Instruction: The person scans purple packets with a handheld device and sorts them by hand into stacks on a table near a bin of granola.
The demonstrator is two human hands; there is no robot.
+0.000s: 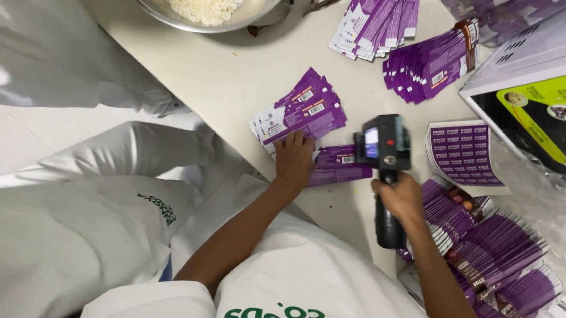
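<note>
Purple flat carton (338, 165) being pressed near the table's (235, 81) front edge.
Left hand (294, 158) is lying open-fingered on it; right hand (398, 196) is gripping a black handheld printer (385, 162) over its end, purple stacks (491, 253) crowding the right.

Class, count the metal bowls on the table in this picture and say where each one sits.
1: the metal bowl sits at the table's far edge, cut off by the frame; others may lie outside view.

At the lower middle of the frame the person wears a white short-sleeved shirt (301, 275) of smooth, slightly shiny fabric, with green block lettering printed across the chest. Both forearms are bare below the sleeves, with no gloves, watch or rings showing.
</note>
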